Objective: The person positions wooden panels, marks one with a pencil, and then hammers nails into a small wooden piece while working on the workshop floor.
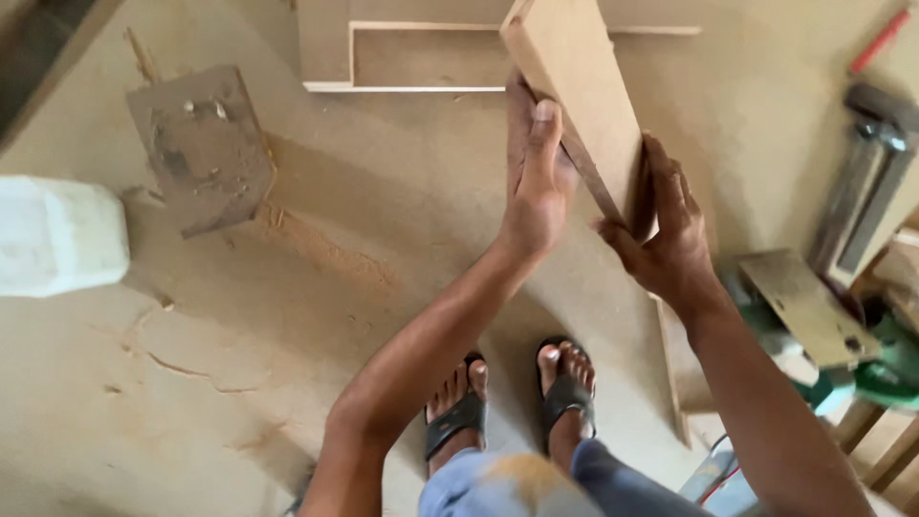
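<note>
Both hands grip a tan board (579, 91) edge-up over dusty floor: left hand (536, 182) left side, right hand (665, 235) lower right.

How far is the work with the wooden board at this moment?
Done: sawdust covers the floor, so cutting has apparently happened. In hand: the left hand and right hand hold the board up, tilted. Left: the board is not yet set down or joined to the frame.

Woodworking shop: sawdust floor (316, 239), power saw (833, 354).

Tan board (584, 96), white canister (57, 235)
</note>
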